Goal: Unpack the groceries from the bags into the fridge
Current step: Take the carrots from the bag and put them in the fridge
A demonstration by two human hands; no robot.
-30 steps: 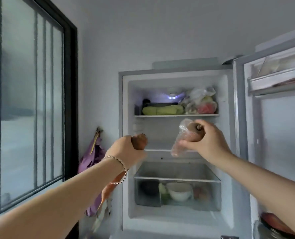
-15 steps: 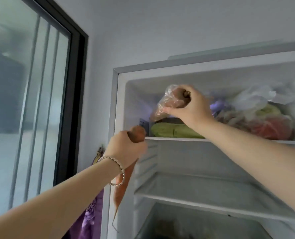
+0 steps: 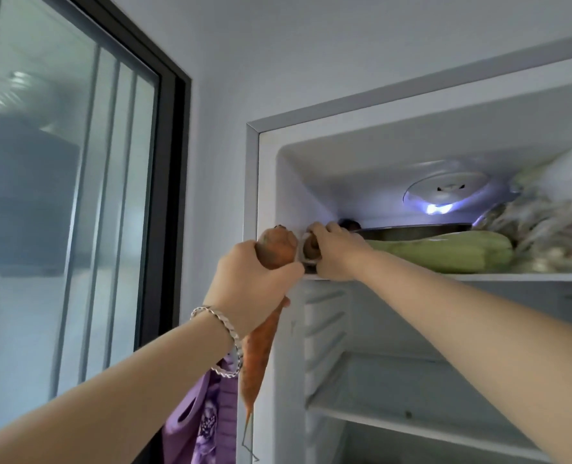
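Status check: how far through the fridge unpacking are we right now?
Done: a green squash and bagged produce already lie on the top shelf. In hand: the right hand holds a bagged item at that shelf's left end; the left hand grips a carrot at the fridge's left edge. Left: the carrot needs shelving; the grocery bags are out of view, so what remains is unknown.

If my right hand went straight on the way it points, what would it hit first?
Most likely the fridge's left inner wall, just beyond the right hand on the top shelf; depth is hard to judge.
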